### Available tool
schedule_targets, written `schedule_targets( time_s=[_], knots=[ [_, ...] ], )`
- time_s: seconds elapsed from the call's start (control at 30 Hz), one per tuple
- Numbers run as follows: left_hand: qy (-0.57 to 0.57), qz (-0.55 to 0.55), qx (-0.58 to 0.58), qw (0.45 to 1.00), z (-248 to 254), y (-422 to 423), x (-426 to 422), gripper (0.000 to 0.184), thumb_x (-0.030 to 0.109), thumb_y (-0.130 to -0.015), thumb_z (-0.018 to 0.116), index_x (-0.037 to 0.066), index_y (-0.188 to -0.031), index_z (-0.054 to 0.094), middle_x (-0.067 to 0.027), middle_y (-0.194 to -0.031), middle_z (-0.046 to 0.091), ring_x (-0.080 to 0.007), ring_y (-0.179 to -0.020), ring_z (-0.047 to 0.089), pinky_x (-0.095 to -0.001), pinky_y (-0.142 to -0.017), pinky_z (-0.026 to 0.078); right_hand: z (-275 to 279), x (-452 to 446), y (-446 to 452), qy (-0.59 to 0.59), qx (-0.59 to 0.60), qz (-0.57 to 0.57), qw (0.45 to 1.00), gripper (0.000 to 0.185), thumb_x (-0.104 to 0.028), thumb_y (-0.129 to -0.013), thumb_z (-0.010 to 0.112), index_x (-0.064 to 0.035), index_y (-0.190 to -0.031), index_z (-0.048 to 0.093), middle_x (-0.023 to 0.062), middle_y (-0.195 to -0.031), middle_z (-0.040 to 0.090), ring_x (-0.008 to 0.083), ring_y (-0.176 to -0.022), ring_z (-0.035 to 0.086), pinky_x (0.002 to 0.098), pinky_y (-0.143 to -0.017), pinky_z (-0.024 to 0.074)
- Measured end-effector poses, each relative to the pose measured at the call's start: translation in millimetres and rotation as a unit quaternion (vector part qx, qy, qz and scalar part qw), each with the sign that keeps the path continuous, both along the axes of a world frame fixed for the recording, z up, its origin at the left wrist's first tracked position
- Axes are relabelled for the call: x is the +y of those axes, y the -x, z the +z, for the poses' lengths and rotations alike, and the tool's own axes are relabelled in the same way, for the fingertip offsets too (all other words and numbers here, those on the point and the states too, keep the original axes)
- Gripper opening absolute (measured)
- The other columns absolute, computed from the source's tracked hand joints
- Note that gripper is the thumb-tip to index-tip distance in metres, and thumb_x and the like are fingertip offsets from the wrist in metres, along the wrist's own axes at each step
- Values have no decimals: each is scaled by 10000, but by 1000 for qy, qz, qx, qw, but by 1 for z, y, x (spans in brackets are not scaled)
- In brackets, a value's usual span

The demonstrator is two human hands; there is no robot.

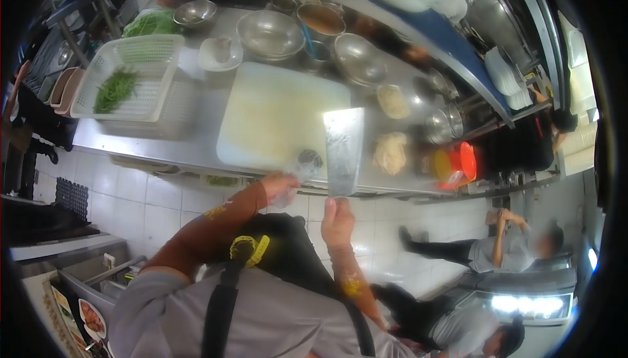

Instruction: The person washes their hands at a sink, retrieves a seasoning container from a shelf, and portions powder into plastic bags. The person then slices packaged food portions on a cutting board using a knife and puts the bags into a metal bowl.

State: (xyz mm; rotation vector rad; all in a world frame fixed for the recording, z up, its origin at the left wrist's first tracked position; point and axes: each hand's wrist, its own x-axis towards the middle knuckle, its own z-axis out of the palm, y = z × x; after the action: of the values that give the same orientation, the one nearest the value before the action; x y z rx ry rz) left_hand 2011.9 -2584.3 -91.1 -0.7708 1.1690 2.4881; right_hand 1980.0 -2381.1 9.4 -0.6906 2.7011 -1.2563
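Note:
My right hand is wrapped round the handle of a wide cleaver, its blade pointing up and away from me, over the right edge of the white cutting board. My left hand grips a clear plastic bag at the board's front edge. A dark lump shows at the bag's upper end; blur hides what it is. The board bears faint stains. Right of the blade lies a pale, crumpled bundle on the steel counter.
White baskets with green vegetables stand at the left. Steel bowls and a pot of brown sauce line the back. A red container sits at the right end. A blue-edged shelf overhangs the counter. Other people stand behind.

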Motion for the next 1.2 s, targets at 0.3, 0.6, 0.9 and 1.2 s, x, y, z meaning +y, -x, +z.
schedule_targets(
  time_s=[0.3,0.6,0.9,1.2],
  knots=[
    [-17,23,5,1000,-5,1,3,287,224,-914,584,-59,-962,597,-136,-878,593,-223,-516,568,-360,-453,471,-23,8,10,-172,-51,32,983,461,-446,-956,469,0,-879,561,267,-755,618,468,-747,597,531,-661,457],
    [-6,-19,37,999,-9,1,-1,281,227,-911,590,-47,-965,622,-115,-816,622,-190,-537,567,-343,-492,480,-56,11,14,-226,-12,64,972,449,-452,-949,481,-18,-854,542,240,-705,618,463,-692,598,540,-629,461],
    [-14,-56,42,997,-2,-7,-8,291,266,-913,602,-20,-949,642,-100,-751,633,-176,-570,597,-336,-482,476,-62,15,16,-251,-44,88,963,488,-489,-934,493,-9,-875,557,240,-747,632,456,-751,603,526,-646,467],
    [-60,13,9,998,1,-11,-11,258,277,-922,567,33,-865,629,-60,-685,603,-203,-465,565,-358,-437,470,-32,4,12,-143,-26,134,980,419,-399,-914,563,5,-815,609,226,-723,631,417,-707,612,479,-649,484]
  ],
)
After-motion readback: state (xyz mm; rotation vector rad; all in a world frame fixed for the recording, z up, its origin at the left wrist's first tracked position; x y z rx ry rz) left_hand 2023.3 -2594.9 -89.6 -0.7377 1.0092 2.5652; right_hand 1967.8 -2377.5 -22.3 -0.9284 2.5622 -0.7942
